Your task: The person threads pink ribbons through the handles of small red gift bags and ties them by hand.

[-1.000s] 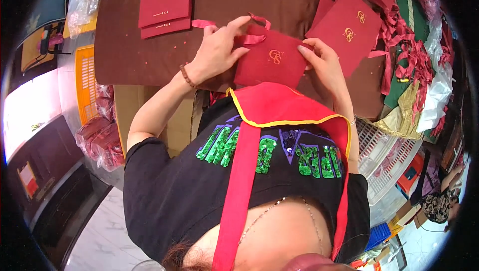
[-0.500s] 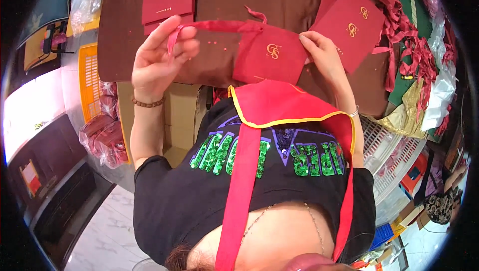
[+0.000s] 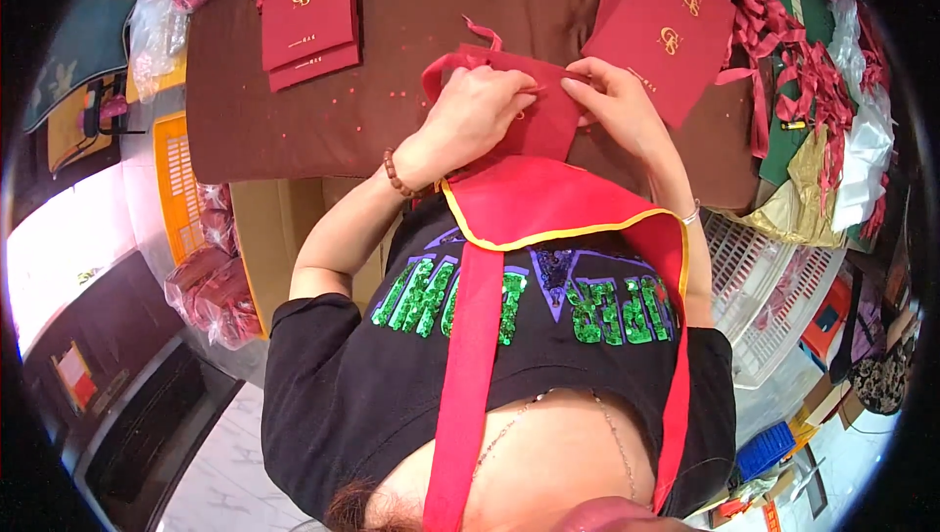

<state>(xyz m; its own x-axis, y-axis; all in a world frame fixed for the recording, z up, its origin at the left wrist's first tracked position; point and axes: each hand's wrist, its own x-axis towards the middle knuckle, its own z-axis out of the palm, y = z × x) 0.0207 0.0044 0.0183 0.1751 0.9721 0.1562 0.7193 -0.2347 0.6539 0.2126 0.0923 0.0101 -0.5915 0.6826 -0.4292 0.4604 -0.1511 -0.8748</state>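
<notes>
A dark red paper gift bag with a gold emblem lies flat at the table's near edge, between my hands. My left hand bends over its upper left part, fingers pinched on a red ribbon that loops out on the hand's far side. Thumb and forefinger of my right hand close on the bag's upper right edge, close to my left fingertips. A short ribbon end sticks up beyond the bag. My left hand hides much of the bag and the ribbon's path across it.
Finished-looking red bags with ribbons lie at the far left. More flat red bags are stacked at the right, beside a heap of red ribbons. Brown cloth covers the table. A white crate stands at the lower right.
My left hand has moved right with the ribbon, from out at the left to over the bag, beside my right hand. The stretched ribbon is now bent into a loop.
</notes>
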